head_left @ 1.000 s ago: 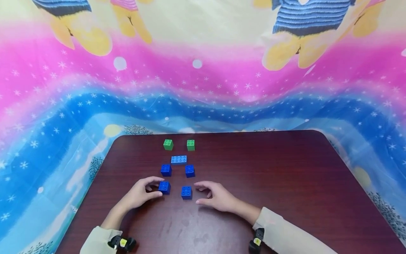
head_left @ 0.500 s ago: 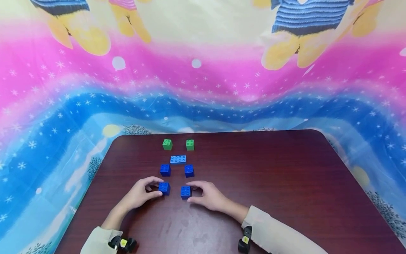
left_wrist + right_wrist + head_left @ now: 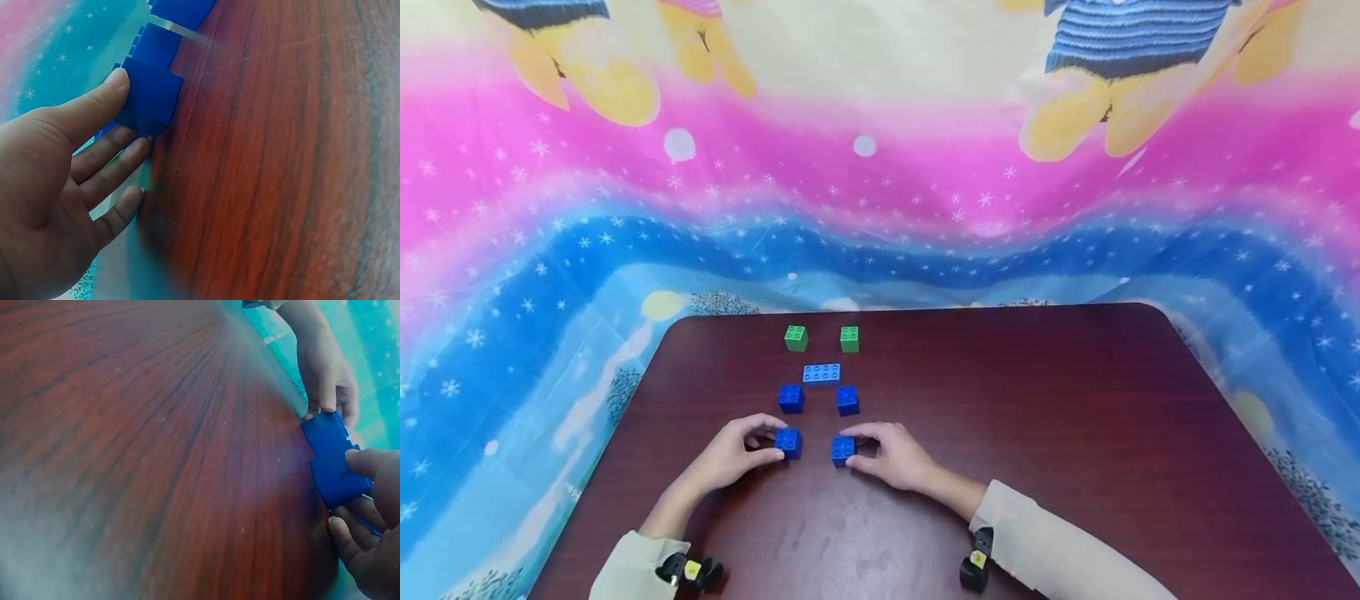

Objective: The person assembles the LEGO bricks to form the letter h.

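Observation:
Two dark blue square toy building blocks lie nearest the person on the table. My left hand (image 3: 732, 452) pinches the left block (image 3: 788, 444) from its left side between thumb and fingers. In the left wrist view the thumb presses one side of that block (image 3: 150, 97), and the other fingers reach round behind and below it. On the other side, my right hand (image 3: 898, 458) pinches the right block (image 3: 842, 451), thumb on the near side, index finger on the far side. The right wrist view shows this block (image 3: 337, 481) between thumb and fingers. A gap separates the two blocks.
Farther back stand two more dark blue blocks (image 3: 791, 399), a flat light blue block (image 3: 822, 373) and two green blocks (image 3: 796, 338). The dark red wooden table (image 3: 1037, 400) stretches to the right. A patterned cloth (image 3: 880, 208) hangs behind it.
My right hand has moved left, closed in around the near right block and now grips it; the block has turned slightly. My left hand stays in place at its block.

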Demonstrator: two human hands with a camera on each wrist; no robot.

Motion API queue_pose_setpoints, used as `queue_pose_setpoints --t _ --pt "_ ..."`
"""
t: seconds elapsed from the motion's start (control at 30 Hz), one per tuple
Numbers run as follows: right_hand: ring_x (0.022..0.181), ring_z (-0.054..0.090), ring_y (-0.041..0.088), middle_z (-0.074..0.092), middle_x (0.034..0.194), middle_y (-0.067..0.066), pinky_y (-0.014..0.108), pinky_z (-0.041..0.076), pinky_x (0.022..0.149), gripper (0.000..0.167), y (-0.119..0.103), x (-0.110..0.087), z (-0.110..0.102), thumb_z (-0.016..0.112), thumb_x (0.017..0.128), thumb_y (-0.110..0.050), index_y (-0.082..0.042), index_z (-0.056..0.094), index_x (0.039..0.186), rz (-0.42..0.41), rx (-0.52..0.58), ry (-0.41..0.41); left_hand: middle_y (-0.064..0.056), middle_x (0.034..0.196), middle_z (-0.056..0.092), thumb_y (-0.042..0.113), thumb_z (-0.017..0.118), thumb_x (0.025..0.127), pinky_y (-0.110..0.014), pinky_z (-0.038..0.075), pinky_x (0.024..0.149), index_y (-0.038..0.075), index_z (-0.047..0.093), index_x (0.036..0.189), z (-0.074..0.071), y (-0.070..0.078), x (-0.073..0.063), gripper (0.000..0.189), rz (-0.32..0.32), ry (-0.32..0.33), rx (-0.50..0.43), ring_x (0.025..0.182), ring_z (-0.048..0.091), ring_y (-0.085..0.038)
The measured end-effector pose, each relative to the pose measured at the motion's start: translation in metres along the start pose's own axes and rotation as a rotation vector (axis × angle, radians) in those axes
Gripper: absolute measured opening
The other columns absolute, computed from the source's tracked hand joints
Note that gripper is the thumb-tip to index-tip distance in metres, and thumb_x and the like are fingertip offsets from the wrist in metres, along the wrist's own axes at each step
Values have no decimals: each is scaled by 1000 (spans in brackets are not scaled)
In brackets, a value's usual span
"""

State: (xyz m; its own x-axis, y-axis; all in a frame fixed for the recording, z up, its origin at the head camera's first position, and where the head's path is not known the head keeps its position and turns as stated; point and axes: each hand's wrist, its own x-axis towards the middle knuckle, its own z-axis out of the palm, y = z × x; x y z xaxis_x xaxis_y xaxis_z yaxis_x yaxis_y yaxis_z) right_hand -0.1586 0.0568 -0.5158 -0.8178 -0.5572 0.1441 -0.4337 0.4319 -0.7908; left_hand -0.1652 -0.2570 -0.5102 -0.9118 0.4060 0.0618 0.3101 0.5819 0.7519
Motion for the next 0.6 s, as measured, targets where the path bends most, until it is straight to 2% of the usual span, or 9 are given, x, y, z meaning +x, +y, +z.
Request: queue_pose_setpoints --t 0.1,0.13,0.6 --pt "63 56 7 73 112 2 21 50 63 37 2 -3 -6 79 90 -15 -12 71 127 1 -5 9 1 109 72 22 82 88 -29 56 79 15 70 119 -1 1 0 34 -15 -8 3 98 67 -19" --pt "64 56 6 73 111 2 20 49 62 37 3 -4 -8 79 90 -15 -12 72 126 0 -12 13 1 110 72 22 82 88 -29 56 80 15 70 119 -1 1 0 34 -20 -12 4 99 67 -19" --pt "75 61 7 72 108 4 24 54 68 36 31 -40 -51 79 87 -9 -11 72 123 10 -34 47 -1 112 71 23 79 90 -30 57 84 14 69 119 -2 8 -1 32 -35 -10 -43 99 69 -18"
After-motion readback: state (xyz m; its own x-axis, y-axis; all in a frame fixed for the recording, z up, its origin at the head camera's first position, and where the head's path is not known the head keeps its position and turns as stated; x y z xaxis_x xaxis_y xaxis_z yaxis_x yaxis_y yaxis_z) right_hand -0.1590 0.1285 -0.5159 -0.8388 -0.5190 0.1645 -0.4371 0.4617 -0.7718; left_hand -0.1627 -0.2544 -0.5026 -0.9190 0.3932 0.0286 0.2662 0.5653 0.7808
